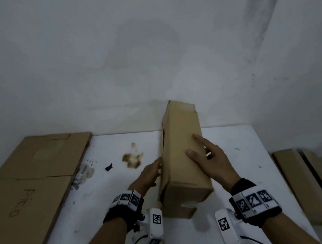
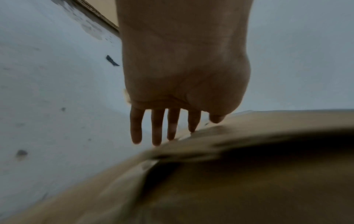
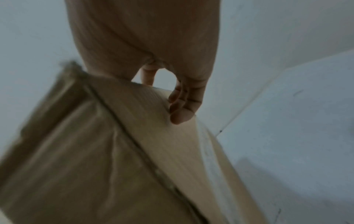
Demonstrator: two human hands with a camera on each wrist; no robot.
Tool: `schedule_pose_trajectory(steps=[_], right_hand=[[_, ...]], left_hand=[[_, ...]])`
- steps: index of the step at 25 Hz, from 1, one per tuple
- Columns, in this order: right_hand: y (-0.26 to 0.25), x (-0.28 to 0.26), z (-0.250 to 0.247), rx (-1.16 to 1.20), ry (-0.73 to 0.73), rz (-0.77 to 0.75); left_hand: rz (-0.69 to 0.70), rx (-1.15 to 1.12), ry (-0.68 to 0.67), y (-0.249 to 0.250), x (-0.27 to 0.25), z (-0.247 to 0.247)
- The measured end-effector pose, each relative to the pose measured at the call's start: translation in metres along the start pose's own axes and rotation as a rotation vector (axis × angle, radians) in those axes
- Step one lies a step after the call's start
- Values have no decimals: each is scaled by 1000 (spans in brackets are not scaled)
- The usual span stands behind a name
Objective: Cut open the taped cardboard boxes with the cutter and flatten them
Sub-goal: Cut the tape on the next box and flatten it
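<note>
Both hands bracket the long box [image 1: 183, 158]: left hand [image 1: 149, 174] flat-fingered against its side, right hand [image 1: 210, 158] spread on top; flattened cardboard [image 1: 34, 172] lies left, stained table [image 1: 103, 185] beneath.

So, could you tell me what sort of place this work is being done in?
Probably a plain back room or storeroom, not a tidy workshop: a stained white table set against a bare, blotchy wall, with flattened cardboard stacked at its left and more cardboard at its right.
</note>
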State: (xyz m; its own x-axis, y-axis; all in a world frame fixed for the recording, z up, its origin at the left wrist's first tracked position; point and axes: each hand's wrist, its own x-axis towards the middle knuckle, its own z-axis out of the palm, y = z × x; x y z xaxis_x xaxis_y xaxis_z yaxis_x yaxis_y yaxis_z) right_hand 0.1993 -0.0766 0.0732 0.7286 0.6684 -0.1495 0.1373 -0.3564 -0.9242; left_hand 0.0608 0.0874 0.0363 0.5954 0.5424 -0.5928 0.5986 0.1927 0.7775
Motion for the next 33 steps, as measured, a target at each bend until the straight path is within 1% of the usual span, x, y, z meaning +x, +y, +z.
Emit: schedule_pose_trajectory(steps=[2,5,7,8,10,12,14,15,17,19,23,24,26,27,29,31,33], right_hand=[[-1,-3,14,-55,6,-35],[2,-3,29,-17,9,-27],[3,-5,31,80,-22,4],[4,-7,30,157,-24,32],[16,-8,31,288,16,145],[36,-5,32,365,33,348],[60,-5,33,380,-18,534],[69,-6,33,346,-56,591],[84,-10,34,236,-153,637],[91,-13,39,200,-191,638],[91,-11,43,331,-207,596],[91,-9,42,361,-174,588],[96,-8,37,333,-23,531],[98,-8,33,282,57,483],[98,-9,28,204,155,408],[96,-11,29,172,168,366],[93,-14,33,93,154,331]], left_hand=[[23,-11,-30,14,-11,2],[120,-50,3,35,-28,-5],[163,-95,-17,50,-40,-12],[184,-82,-28,58,-47,-16],[199,-4,-80,69,-57,-15],[136,62,-133,61,-55,-12],[-37,-13,-169,45,-53,-5],[-91,-80,-181,38,-53,-4],[-121,-198,-205,32,-53,-9],[-101,-285,-207,28,-53,-18],[-38,-507,-181,9,-51,-34],[-21,-537,-166,2,-50,-37],[-44,-563,-142,-14,-47,-43],[-66,-555,-123,-22,-44,-47],[-83,-419,-46,-40,-36,-54],[-108,-243,46,-55,-27,-55],[-150,-188,112,-68,-18,-50]])
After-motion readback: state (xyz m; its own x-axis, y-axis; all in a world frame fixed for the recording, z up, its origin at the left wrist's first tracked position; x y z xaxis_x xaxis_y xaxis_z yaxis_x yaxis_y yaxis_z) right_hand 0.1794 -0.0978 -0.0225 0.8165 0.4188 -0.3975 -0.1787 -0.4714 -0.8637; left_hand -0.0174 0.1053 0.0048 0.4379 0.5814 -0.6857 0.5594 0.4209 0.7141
